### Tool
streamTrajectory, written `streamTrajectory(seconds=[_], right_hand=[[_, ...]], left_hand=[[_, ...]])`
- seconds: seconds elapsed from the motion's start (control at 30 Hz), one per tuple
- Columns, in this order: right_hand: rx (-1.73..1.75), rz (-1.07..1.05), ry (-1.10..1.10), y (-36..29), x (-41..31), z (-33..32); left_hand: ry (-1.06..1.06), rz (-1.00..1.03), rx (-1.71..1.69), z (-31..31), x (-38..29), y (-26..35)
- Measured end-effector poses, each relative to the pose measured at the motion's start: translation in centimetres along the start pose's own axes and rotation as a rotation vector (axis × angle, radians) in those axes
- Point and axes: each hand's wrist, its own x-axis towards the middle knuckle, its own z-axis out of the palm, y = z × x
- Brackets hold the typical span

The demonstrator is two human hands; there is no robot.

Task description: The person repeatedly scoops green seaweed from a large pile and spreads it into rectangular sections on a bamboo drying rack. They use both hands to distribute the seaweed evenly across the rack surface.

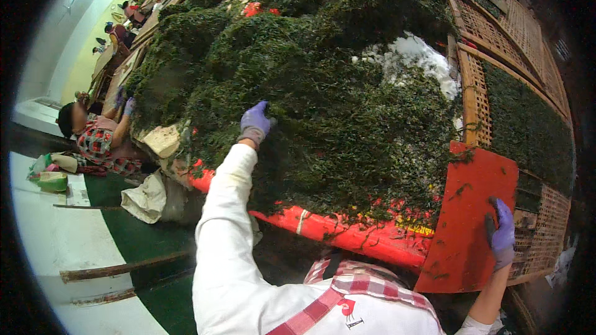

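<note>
A large heap of dark green leafy plant matter, perhaps seaweed (321, 116), covers the work surface before me. My left hand (256, 121), in a purple and grey glove, is stretched out over the heap's middle; whether its fingers grip any strands cannot be made out. At the right, my right hand (503, 232), gloved alike, rests at the outer edge of a flat red board (470, 223), its thumb and fingers about that edge. Stray green bits cling to the board. A red plastic sheet (344, 237) with yellow writing edges the near side of the heap.
Wooden lattice frames (475, 97) stand along the right, one bearing spread green matter (526, 125). White ice or snow (414, 60) lies on the heap. A co-worker (102, 135) in a checked apron is at the left edge, others farther back. A whitish sack (146, 197) hangs at lower left.
</note>
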Motion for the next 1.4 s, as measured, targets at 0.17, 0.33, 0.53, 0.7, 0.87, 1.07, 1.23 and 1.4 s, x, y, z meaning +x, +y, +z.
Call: streamTrajectory(seconds=[0.17,0.33,0.53,0.7,0.87,1.07,1.23,1.4], right_hand=[[0.053,-0.033,0.047,0.1,1.6,1.3],[0.149,-0.130,0.049,-2.3,3.4,1.8],[0.192,-0.281,0.047,-8.0,4.1,1.6],[0.208,-0.465,0.009,-13.2,5.6,3.0],[0.356,-0.606,0.006,-20.1,8.4,2.8],[0.999,-0.820,-0.004,-30.1,15.0,3.6],[1.216,-0.877,-0.514,-36.9,18.4,5.0],[1.301,-0.685,-1.055,-38.2,14.8,7.4]], left_hand=[[0.157,0.318,-0.743,-16.2,-1.4,-2.6],[0.345,0.683,-1.004,-36.8,-4.1,-0.8],[1.033,0.742,-0.109,-47.4,-6.5,1.0],[0.260,0.648,-0.513,-34.0,-2.0,4.2],[0.013,0.890,-0.883,-32.2,-6.5,8.0],[0.308,1.381,-0.396,-34.3,-11.0,9.9],[-0.249,1.179,-1.188,-33.2,-10.0,8.9],[-0.439,1.027,-1.537,-31.0,-7.9,5.9]])
